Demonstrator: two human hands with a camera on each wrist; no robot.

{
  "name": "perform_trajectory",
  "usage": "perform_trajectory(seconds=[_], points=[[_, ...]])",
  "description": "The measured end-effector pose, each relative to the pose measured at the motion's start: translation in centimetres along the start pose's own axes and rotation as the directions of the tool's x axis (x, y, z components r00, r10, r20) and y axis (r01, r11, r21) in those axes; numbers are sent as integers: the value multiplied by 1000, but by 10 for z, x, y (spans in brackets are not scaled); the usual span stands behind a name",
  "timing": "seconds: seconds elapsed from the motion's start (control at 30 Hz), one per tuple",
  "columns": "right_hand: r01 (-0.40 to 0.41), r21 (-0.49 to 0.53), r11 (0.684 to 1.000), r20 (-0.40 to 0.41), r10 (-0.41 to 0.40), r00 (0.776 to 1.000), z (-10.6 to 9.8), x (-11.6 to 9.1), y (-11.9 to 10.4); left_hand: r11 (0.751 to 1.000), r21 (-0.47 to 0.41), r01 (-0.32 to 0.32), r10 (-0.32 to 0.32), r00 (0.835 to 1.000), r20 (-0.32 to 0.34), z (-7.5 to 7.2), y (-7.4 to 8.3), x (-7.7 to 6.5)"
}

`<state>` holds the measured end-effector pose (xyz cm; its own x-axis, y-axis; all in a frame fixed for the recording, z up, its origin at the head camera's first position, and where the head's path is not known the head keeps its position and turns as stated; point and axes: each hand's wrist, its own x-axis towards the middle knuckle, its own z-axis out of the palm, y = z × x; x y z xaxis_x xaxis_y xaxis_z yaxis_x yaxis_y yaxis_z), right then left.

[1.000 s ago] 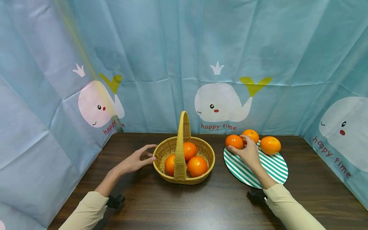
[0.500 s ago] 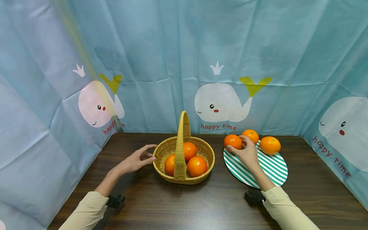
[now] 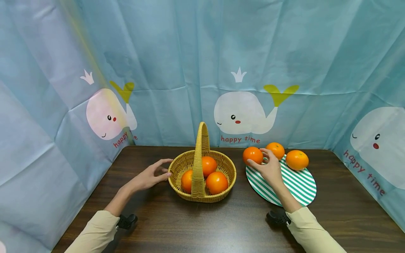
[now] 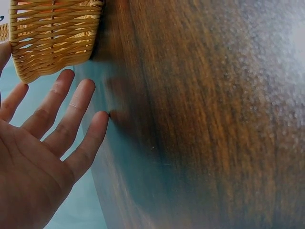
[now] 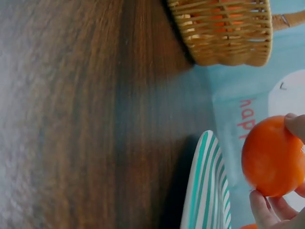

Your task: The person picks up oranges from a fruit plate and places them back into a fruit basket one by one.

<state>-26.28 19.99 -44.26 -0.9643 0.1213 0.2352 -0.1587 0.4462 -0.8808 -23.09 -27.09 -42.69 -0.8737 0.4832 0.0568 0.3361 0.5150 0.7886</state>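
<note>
My right hand [image 3: 271, 168] pinches an orange [image 3: 252, 155] between thumb and fingers, over the left edge of a green-and-white striped plate [image 3: 299, 188]. In the right wrist view, this orange [image 5: 271, 157] is off the plate. My left hand [image 3: 150, 175] touches the left rim of a yellow wicker basket [image 3: 202, 199] with thumb and index finger. The left wrist view has its other fingers [image 4: 78, 102] spread and fairly straight below the basket. Several oranges [image 3: 217, 182] lie in the basket, one partly hidden by the handle [image 3: 199, 158].
Two more oranges, one at the back [image 3: 275, 150] and one at the right [image 3: 297, 160], rest on the plate. The dark wooden table [image 3: 202, 228] ends at a blue whale-print curtain [image 3: 171, 105] behind and at the sides. Each wrist wears a black camera.
My right hand has carried the orange slightly left and up, toward the basket. The left hand and the basket stay where they were.
</note>
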Motion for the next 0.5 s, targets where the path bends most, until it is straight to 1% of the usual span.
perform_trajectory(seconds=[0.23,0.5], points=[[59,41,997,60,-61,996,0,-1,-7,1000,-17,-2,2,1000,9,0,-1,0],[87,111,990,152,-103,983,0,-6,-19,1000,-23,-8,8,1000,9,0,-2,1]])
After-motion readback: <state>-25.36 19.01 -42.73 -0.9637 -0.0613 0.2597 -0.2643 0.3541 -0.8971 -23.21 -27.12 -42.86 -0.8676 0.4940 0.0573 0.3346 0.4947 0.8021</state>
